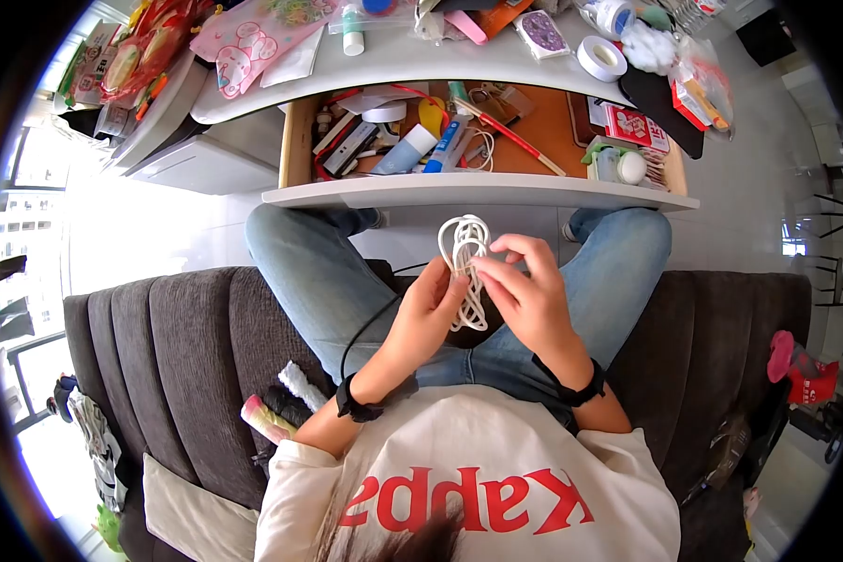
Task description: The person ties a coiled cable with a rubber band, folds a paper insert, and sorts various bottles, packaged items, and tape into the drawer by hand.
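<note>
A white cable [470, 306], looped into a long bundle, is held up between my hands above my lap. My left hand [428, 309] grips the bundle's left side, thumb and fingers pressed round it. On the other side, my right hand [531, 295] has its fingers bent towards the upper part of the bundle, with the index finger and thumb at the loops; whether they pinch a strand is hard to tell. Just beyond the cable is the open drawer [478, 192], full of small items.
In the drawer lie a blue tube [447, 143], a red pencil [520, 142] and a red card box [635, 126]. The desktop [412, 72] behind holds a tape roll [601, 58] and a pink bag [253, 47]. A dark sofa [192, 342] surrounds me.
</note>
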Available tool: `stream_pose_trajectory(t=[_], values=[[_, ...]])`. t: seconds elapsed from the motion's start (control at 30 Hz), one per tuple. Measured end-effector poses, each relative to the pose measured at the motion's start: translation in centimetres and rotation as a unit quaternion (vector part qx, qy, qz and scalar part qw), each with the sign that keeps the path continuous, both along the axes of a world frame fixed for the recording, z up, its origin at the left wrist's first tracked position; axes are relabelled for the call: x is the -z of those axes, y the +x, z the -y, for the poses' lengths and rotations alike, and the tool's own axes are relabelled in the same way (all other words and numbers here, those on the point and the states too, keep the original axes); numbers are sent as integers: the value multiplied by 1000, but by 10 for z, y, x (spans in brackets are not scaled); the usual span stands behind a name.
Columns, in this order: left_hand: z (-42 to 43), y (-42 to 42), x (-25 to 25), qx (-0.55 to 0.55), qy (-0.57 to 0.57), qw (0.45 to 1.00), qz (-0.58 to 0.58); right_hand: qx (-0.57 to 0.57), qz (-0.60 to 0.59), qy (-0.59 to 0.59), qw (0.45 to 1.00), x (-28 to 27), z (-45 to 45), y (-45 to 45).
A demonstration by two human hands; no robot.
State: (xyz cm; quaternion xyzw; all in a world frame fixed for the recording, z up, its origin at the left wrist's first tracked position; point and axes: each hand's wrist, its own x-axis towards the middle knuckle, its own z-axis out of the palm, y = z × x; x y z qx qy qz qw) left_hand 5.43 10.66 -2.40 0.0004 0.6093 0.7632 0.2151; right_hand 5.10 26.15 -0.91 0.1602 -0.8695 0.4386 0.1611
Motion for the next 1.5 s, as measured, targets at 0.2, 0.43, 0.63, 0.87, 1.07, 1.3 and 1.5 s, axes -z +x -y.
stream_pose_trajectory(t=[0.2, 0.43, 0.63, 0.87, 1.07, 1.3, 1.5], values=[[-2, 5, 0, -27, -62, 998, -12, -103, -28, 91, 990, -3, -10, -8], [0, -2, -11, -24, 20, 999, 3, -55, 12, -43, 997, 1, -4, -1], [20, -4, -34, 28, 73, 996, 54, -41, -22, -112, 993, 9, 8, 3], [131, 59, -149, -153, -208, 965, 42, -275, 72, -132, 950, -12, 41, -22], [218, 162, -197, -179, -560, 796, 143, -254, 161, -19, 954, -1, 30, -115], [283, 213, 50, -145, -469, 845, 210, -187, 232, 320, 899, 49, 46, -225], [266, 196, 34, 23, -595, 784, 177, -115, 141, 242, 953, 85, 86, -252]])
